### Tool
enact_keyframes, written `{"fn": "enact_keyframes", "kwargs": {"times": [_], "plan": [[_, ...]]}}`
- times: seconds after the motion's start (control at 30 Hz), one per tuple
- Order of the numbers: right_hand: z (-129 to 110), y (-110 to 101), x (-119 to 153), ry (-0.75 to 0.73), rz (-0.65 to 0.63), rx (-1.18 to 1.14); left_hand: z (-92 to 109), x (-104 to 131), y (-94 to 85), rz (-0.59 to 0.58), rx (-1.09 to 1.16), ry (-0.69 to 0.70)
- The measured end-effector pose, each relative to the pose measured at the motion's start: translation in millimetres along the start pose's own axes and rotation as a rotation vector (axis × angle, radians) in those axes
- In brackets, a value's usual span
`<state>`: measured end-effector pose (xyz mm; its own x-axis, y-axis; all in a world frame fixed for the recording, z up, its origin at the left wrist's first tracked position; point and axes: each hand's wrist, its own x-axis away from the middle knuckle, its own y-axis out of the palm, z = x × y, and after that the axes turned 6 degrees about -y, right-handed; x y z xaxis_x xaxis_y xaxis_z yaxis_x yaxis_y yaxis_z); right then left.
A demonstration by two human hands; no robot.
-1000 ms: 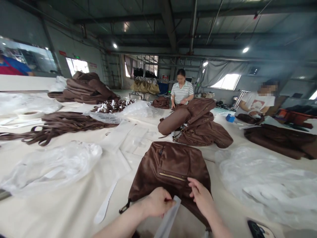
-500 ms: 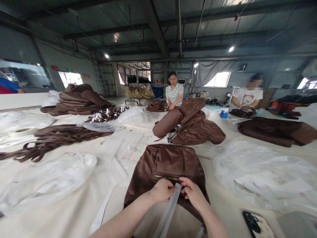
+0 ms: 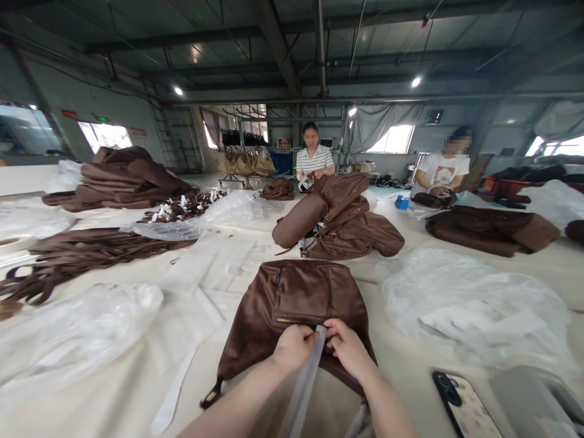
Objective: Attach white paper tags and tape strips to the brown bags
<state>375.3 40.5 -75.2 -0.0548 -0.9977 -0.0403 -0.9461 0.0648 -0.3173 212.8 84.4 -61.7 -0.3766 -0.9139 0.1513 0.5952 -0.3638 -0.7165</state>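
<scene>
A brown leather bag (image 3: pixel 301 292) lies in front of me, with a brass-coloured zip (image 3: pixel 298 319) across its panel. Just below that zip, a long translucent whitish strip (image 3: pixel 305 380) runs down toward me. My left hand (image 3: pixel 296 347) is closed, thumb and fingers pinching the strip's upper end from the left. From the other side, my right hand (image 3: pixel 344 344) has its fingers curled against the same end; the fingertips are partly hidden. A strap end with a metal buckle (image 3: pixel 210 395) sticks out at the bag's lower left.
More brown bags (image 3: pixel 340 219) are heaped just beyond. Brown straps (image 3: pixel 104 252) lie left, and clear plastic sheets (image 3: pixel 474 310) cover both sides. A phone (image 3: pixel 468 401) rests at the lower right. Two people work across the table.
The view has shifted slightly, so the bag appears a little further left and higher. Both hands stay at the strip's end. The striped-shirt person's hands have risen.
</scene>
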Motion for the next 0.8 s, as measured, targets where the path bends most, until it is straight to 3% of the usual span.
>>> {"fn": "enact_keyframes", "kwargs": {"times": [0.3,0.5,0.63,0.8], "plan": [[1.8,-0.1,-1.4,-0.014,-0.019,0.076,4.6,0.4,6.6,0.088,-0.014,0.003],[5.4,2.6,-8.0,0.228,0.121,-0.005,4.2,-3.4,9.5,0.105,0.012,-0.029],[7.0,7.5,-12.8,0.279,0.027,0.024,4.4,-3.0,6.8,0.100,0.057,-0.044],[12.7,14.4,-17.2,0.236,-0.045,-0.003,6.1,-9.0,5.5,0.090,0.101,-0.050]]}}
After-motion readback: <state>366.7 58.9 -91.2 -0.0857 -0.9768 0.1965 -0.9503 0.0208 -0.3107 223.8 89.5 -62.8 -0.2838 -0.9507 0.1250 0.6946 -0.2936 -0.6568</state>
